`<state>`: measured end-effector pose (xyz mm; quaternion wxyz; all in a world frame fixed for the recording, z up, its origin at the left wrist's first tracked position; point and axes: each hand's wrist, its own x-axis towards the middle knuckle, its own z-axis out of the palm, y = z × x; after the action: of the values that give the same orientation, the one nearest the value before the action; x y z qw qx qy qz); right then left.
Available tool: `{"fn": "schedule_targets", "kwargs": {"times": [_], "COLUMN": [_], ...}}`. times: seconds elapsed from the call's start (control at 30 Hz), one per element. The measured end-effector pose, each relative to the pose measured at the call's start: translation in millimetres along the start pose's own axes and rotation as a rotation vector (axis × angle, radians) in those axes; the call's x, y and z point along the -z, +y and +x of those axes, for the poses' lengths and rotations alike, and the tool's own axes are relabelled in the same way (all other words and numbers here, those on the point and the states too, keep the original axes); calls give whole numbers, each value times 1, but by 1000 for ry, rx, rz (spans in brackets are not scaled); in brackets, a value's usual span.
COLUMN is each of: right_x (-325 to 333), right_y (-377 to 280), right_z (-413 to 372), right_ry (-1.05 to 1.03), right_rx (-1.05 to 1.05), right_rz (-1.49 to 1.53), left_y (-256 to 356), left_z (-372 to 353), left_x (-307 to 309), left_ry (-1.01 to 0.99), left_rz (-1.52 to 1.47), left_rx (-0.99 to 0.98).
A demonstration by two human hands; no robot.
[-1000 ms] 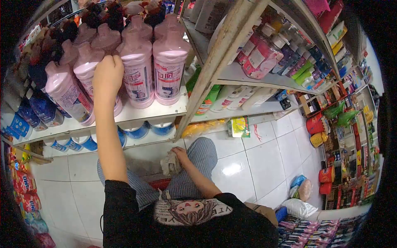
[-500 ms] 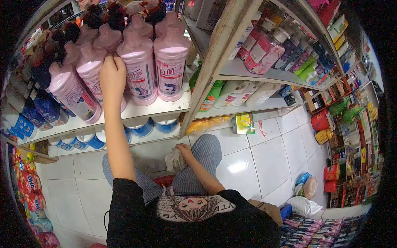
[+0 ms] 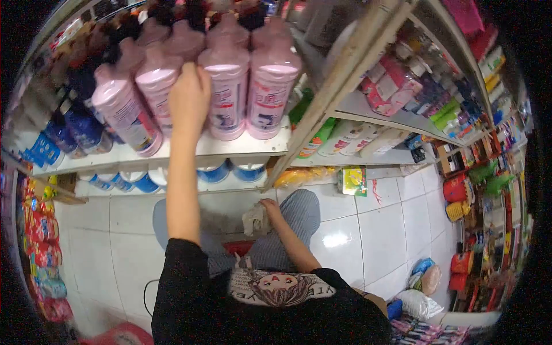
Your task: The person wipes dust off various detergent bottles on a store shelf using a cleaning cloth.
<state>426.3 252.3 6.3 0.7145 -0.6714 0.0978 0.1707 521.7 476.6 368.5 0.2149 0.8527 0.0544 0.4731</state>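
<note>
Pink bottles [image 3: 227, 95] with printed labels stand in rows on the white shelf at upper left. My left hand [image 3: 190, 95] reaches up among them, its fingers curled at the right side of the second front pink bottle [image 3: 156, 75]. The fingertips are partly hidden against it. Down between my knees, my right hand [image 3: 270, 207] is closed on a crumpled whitish cloth [image 3: 253, 221], well below the shelf edge.
Dark blue bottles [image 3: 86, 129] stand left of the pink ones. Blue-and-white tubs [image 3: 213, 172] sit on the lower shelf. A wooden post [image 3: 336, 95] divides this shelf from another with assorted bottles [image 3: 348, 138]. Bags [image 3: 420, 303] lie on the tiled floor at right.
The view has shifted, so the shelf appears farther right. My left hand keeps its place beside the second pink bottle. My right hand still holds the cloth low down.
</note>
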Motion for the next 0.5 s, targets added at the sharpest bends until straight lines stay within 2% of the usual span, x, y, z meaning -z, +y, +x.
{"fn": "schedule_targets", "kwargs": {"times": [0.13, 0.17, 0.3, 0.4, 0.5], "right_x": [-6, -7, -5, -6, -5], "right_y": [-27, -25, -18, -23, -23], "right_z": [-14, -12, -10, -11, -11], "right_ry": [10, 53, 40, 1, 47], "right_rx": [-56, -128, -37, -75, -183], "right_rz": [26, 32, 4, 55, 66], "left_y": [-3, -3, -2, -2, -5], "left_z": [-1, -1, -4, -7, -10], "left_x": [-2, -2, -1, -2, -5], "left_ry": [11, 22, 40, 69, 93], "left_rz": [-32, -72, -99, -166, -188], "left_rx": [-5, -22, -27, -38, -43]}}
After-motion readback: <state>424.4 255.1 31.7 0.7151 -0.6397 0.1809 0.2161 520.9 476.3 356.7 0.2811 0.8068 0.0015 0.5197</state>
